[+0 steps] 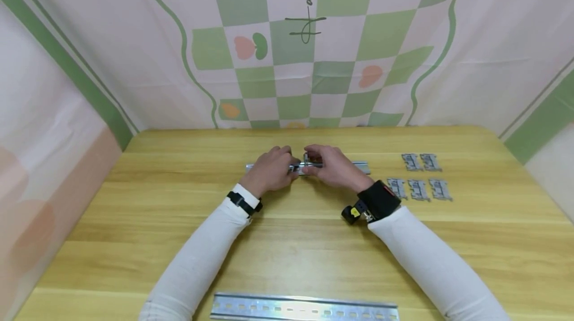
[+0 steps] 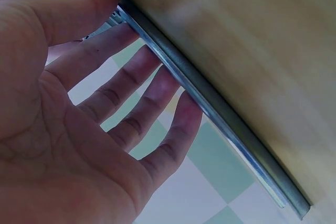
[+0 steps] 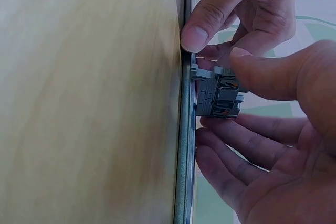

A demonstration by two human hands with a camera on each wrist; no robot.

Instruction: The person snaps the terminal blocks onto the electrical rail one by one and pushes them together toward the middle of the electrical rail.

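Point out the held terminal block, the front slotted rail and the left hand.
Terminal block (image 3: 214, 96): right wrist view, side face.
Slotted rail (image 1: 305, 305): head view, middle.
Left hand (image 1: 271, 168): head view, its back.

- Rail (image 1: 360, 167): silvery metal, lying crosswise before you, your left hand (image 1: 272, 169) gripping it near the middle.
- Block (image 3: 212, 95): grey, slim, upright against the rail, pinched by your right hand (image 1: 337, 166); whether it is clipped on is unclear.

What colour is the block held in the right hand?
The block is grey with small touches of orange, best seen in the right wrist view.
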